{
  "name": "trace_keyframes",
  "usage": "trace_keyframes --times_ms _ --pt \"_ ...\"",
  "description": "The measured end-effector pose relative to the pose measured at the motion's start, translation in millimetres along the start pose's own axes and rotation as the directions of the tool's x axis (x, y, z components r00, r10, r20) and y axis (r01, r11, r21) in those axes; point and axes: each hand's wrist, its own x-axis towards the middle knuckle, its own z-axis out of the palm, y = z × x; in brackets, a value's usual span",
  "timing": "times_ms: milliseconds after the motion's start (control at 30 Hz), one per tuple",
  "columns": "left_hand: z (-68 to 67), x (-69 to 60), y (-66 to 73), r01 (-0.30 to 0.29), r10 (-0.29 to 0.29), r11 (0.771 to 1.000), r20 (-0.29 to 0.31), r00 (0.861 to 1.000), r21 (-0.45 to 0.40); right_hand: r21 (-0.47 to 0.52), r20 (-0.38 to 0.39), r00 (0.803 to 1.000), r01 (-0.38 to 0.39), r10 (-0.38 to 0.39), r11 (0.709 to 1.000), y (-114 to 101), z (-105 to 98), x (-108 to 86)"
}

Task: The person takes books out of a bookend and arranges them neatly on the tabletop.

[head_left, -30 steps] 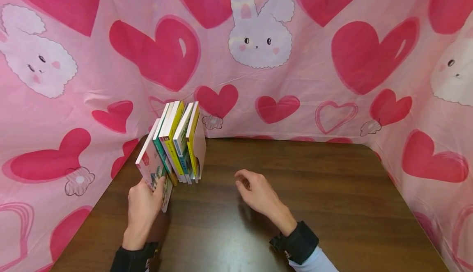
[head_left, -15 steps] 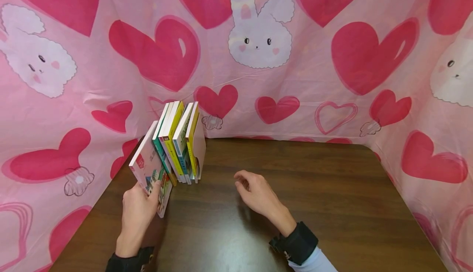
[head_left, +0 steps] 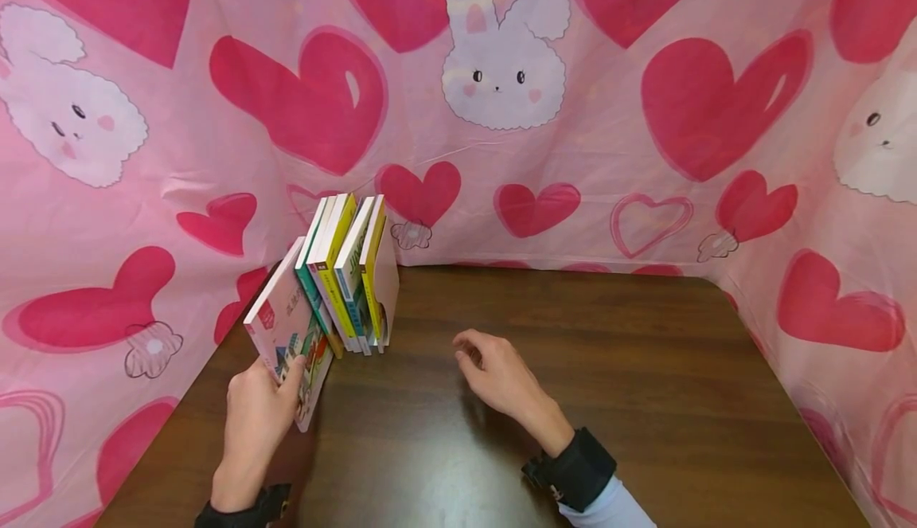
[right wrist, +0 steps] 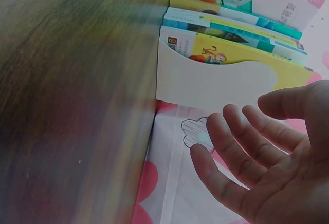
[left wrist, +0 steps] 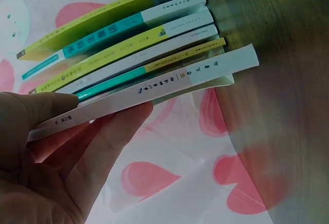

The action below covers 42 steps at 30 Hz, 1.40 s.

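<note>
My left hand (head_left: 256, 412) grips a thin pink picture book (head_left: 285, 317) near its lower front edge, thumb on the cover. The book leans out at the left end of a row of upright books (head_left: 333, 293), partly pulled forward of them. In the left wrist view its pale spine (left wrist: 169, 86) lies between thumb and fingers, beside the yellow and teal spines. A white holder (right wrist: 205, 77) with a curved edge stands at the row's right end. My right hand (head_left: 507, 381), fingers loosely bent, holds nothing to the right of the books.
The dark wooden table (head_left: 609, 369) extends to the right and in front of the hands. A pink cloth (head_left: 609, 114) printed with hearts and rabbits encloses the back and sides, close behind the row of books.
My left hand has drawn the pink book toward me and to the left, so more of its cover shows. The right hand and the other books have stayed in place.
</note>
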Motion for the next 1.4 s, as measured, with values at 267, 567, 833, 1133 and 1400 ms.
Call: trace_keyframes --times_ms 267,567,833,1133,1400 --pt "-7.1 -2.8 -1.4 -0.028 0.029 0.999 -0.003 1.0 0.017 0.016 0.004 1.0 -0.005 0.005 1.0 -1 1 0.2" --pt "-15.3 -10.0 -2.4 -0.019 0.019 1.0 0.003 1.0 0.015 0.018 0.018 1.0 -0.014 0.014 1.0 -2 1 -1.3" --pt "-22.0 -14.1 -2.5 -0.004 0.003 1.0 0.027 1.0 0.018 0.028 0.025 1.0 -0.019 0.018 0.999 -3 1 -1.4" --pt "-27.4 -23.9 -7.0 -0.055 0.055 0.998 -0.01 0.998 0.012 0.03 0.028 1.0 -0.015 0.014 0.999 -2 1 -2.0" --pt "-33.9 -34.0 -10.9 -0.107 0.108 0.994 -0.042 0.993 0.028 0.016 0.034 0.999 -0.021 0.021 1.0 -2 1 -0.9"
